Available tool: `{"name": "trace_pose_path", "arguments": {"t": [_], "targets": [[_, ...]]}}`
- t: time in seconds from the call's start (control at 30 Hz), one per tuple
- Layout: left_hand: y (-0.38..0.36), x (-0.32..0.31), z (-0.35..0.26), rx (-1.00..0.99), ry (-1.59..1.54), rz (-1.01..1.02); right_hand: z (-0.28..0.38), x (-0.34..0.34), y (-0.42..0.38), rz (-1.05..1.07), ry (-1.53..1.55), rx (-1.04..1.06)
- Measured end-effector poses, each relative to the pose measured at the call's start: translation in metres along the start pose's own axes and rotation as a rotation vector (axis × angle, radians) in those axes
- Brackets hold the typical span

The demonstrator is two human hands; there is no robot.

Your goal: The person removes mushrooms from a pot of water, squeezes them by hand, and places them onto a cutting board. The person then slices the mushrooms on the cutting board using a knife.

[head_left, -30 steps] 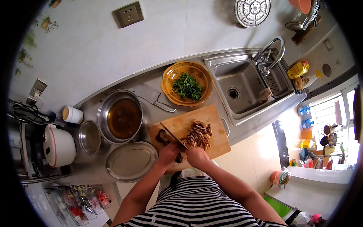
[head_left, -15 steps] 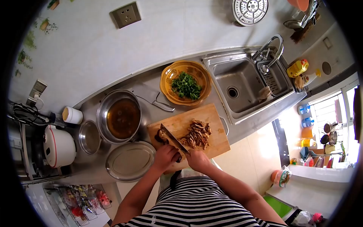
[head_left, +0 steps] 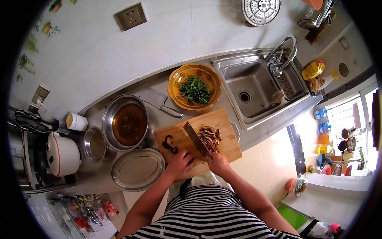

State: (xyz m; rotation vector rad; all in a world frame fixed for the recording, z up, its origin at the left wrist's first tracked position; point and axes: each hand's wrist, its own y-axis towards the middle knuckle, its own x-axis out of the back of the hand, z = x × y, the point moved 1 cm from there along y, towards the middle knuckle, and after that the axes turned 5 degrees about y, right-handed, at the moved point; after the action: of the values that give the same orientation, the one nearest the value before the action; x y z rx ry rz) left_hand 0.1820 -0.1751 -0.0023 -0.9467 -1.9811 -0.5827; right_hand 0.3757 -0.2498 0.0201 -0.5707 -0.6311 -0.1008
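A wooden cutting board (head_left: 179,135) lies on the counter below my view's centre. My right hand (head_left: 218,163) is closed round the handle of a knife (head_left: 195,137), whose blade stands against the left side of a pile of brown strips (head_left: 211,138). Over the board's lower edge, my left hand (head_left: 181,164) has its fingers bent and a little apart; a dark piece shows beside its fingertips, and whether it is gripped I cannot make out. Several dark curved slices (head_left: 170,144) lie on the board's left part, just above my left hand.
Behind the board is a brown bowl of chopped greens (head_left: 195,89). To the left are a metal basin with brown liquid (head_left: 129,124), an oval metal plate (head_left: 138,169), a smaller bowl (head_left: 94,144) and a white cooker (head_left: 63,154). The sink (head_left: 248,87) is at the right.
The knife and my right hand have moved right, and the strips are now pushed closer together. My left hand has drawn away from the blade, uncovering the dark slices.
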Motion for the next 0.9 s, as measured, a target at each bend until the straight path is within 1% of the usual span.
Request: {"name": "trace_pose_path", "arguments": {"t": [0.03,0.07,0.13,0.27,0.33,0.37,0.43,0.47,0.53,0.63,0.8,0.83,0.87,0.9], "targets": [[0.006,0.002,-0.001,0.050,-0.054,0.015,-0.001,-0.001,0.000,-0.004,0.009,0.009],[0.011,0.002,-0.001,0.047,-0.054,0.018,-0.002,-0.001,0.000,-0.010,0.017,0.017],[0.021,0.001,-0.001,0.135,-0.232,-0.007,-0.003,0.000,-0.001,-0.015,0.027,0.024],[0.029,-0.006,0.005,0.202,-0.306,0.018,0.002,0.004,-0.002,-0.005,0.033,0.018],[0.028,-0.003,0.006,0.023,-0.121,-0.175,0.002,0.006,-0.003,-0.009,0.022,0.037],[0.024,-0.002,0.006,0.022,-0.122,-0.174,0.003,0.006,-0.004,-0.009,0.011,0.059],[0.019,0.013,-0.002,-0.049,0.142,-0.274,0.005,0.006,-0.008,-0.017,-0.033,0.057],[0.016,0.013,0.000,-0.048,0.142,-0.272,0.005,0.005,-0.009,-0.025,-0.078,0.055],[0.012,0.012,0.005,-0.152,0.182,-0.189,0.006,0.002,-0.011,-0.018,-0.112,0.049],[0.011,-0.006,0.010,-0.198,0.255,-0.220,0.009,0.002,-0.012,-0.010,-0.152,0.048],[0.015,-0.014,0.009,-0.222,0.262,-0.268,0.023,0.009,-0.023,-0.022,-0.164,0.045],[0.015,-0.014,0.008,-0.239,0.269,-0.268,0.023,0.009,-0.023,0.006,-0.199,0.030],[0.014,-0.016,0.009,-0.241,0.266,-0.267,0.024,0.008,-0.024,0.033,-0.234,0.015],[0.012,-0.019,0.011,-0.222,0.264,-0.218,0.024,0.007,-0.024,0.031,-0.235,0.013]]}}
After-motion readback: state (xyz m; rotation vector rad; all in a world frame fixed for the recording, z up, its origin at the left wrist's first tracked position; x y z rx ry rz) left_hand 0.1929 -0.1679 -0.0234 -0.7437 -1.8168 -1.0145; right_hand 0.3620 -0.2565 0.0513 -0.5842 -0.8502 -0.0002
